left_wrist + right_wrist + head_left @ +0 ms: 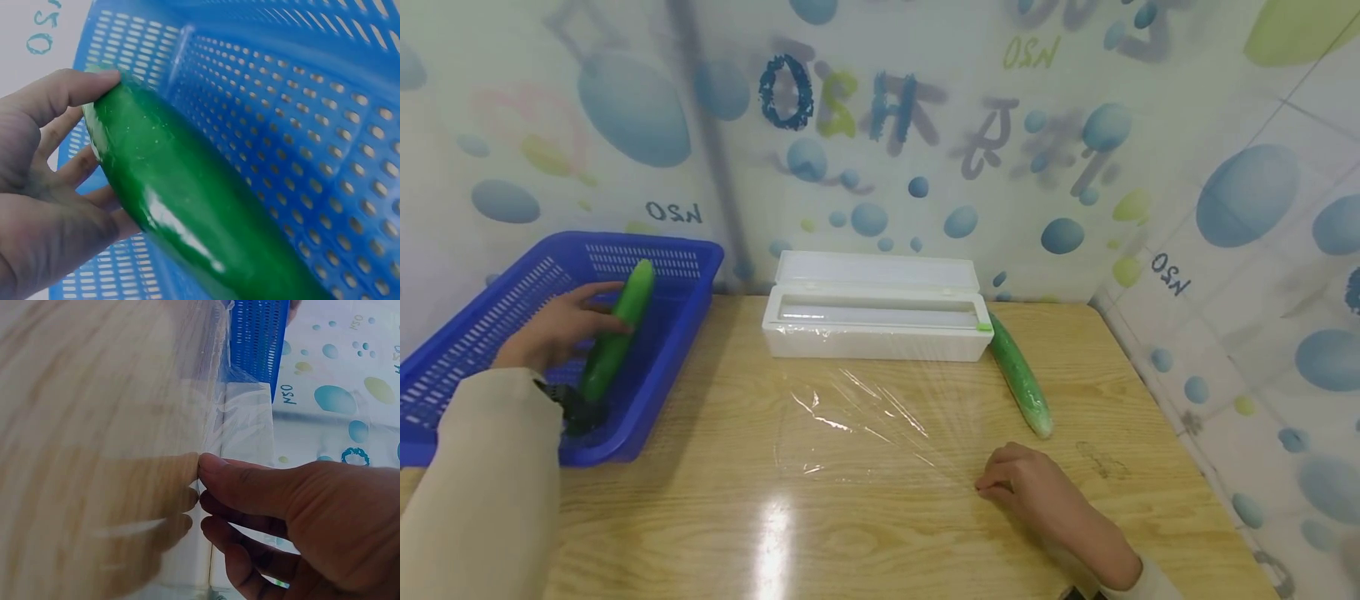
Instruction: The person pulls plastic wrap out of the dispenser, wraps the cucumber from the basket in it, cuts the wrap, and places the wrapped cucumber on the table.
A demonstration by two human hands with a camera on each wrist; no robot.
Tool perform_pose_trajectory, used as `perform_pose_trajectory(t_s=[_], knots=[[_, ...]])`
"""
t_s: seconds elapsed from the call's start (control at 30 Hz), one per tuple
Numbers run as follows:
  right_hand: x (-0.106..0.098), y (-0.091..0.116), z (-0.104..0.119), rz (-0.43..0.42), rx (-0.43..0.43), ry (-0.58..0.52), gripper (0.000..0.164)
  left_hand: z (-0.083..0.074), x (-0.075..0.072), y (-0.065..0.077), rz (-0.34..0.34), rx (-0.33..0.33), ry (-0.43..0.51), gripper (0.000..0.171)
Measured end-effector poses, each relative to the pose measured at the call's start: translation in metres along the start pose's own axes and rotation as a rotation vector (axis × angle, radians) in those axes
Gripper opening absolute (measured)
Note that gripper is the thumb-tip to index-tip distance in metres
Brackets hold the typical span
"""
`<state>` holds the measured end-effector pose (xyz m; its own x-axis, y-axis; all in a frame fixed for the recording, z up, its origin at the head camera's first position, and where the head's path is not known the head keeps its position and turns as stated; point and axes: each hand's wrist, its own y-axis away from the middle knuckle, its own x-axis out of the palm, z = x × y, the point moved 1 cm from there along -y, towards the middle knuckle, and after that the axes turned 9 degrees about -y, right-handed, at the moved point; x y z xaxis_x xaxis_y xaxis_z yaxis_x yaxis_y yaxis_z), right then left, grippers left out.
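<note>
In the head view, my left hand [567, 327] is inside the blue basket [681, 367] and grips a green cucumber [605, 367]. The left wrist view shows the thumb near one end of this glossy cucumber [181, 200], with the fingers behind it. My right hand [1045, 492] pinches a corner of clear cling film [857, 425] just above the table. That film stretches from the white cling film dispenser [880, 343], whose lid is up. In the right wrist view, thumb and forefinger of the right hand [281, 512] meet at the film's edge.
A second cucumber [1022, 383] lies on the wooden table [700, 517], right of the dispenser and beyond the right hand. Behind the table stands a patterned wall covering [880, 167]; another patterned surface [1247, 350] borders the right side.
</note>
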<state>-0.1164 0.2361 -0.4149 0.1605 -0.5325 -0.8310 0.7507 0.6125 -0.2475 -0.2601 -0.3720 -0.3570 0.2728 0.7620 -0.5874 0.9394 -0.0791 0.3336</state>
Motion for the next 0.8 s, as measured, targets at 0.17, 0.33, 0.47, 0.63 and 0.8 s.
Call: perform_pose_trajectory(t_s=[0.17, 0.33, 0.47, 0.63, 0.8], knots=[[0.000, 0.000, -0.001, -0.008, -0.022, 0.001, 0.015, -0.004, 0.000, -0.004, -0.012, 0.024, 0.012, 0.098], [0.000, 0.000, -0.001, -0.017, -0.038, 0.000, 0.016, -0.014, -0.002, -0.005, -0.030, 0.071, -0.036, 0.095], [0.000, 0.000, -0.002, -0.024, -0.040, -0.003, 0.016, -0.026, -0.006, -0.003, -0.041, 0.112, -0.097, 0.091], [0.000, 0.000, -0.001, -0.021, -0.033, -0.009, 0.016, -0.050, -0.010, 0.004, -0.066, 0.149, -0.176, 0.091], [0.001, 0.000, -0.002, -0.031, -0.048, -0.006, 0.017, -0.077, -0.007, 0.008, -0.098, 0.221, -0.243, 0.087]])
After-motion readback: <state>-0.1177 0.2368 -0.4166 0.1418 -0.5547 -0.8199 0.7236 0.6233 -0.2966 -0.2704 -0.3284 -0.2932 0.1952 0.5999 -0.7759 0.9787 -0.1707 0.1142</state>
